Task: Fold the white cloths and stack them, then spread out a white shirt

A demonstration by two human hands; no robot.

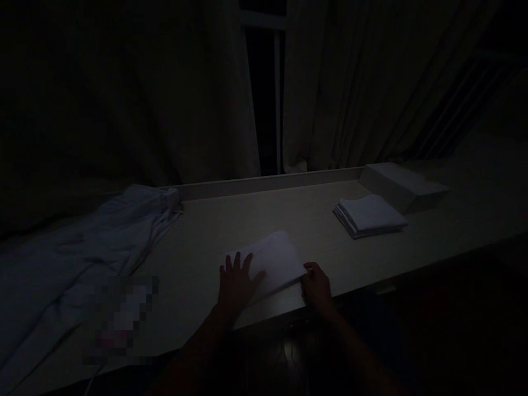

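A folded white cloth (280,254) lies flat near the front edge of the long pale table. My left hand (238,281) rests on its left part, palm down with the fingers spread. At the cloth's right corner, my right hand (317,284) has its thumb and fingers closed on the edge. A stack of folded white cloths (371,213) sits farther right and back. On the far left lies a loose heap of pale cloth (103,236), with wrinkled pieces trailing toward the front. The scene is very dark, so fine detail is lost.
The pale table (198,231) has a low raised ledge (264,186) along its back. A box-like white block (406,181) stands at the right rear. Curtains (322,110) hang behind. At front left lies a blurred-out object (124,319) with a cord (94,379).
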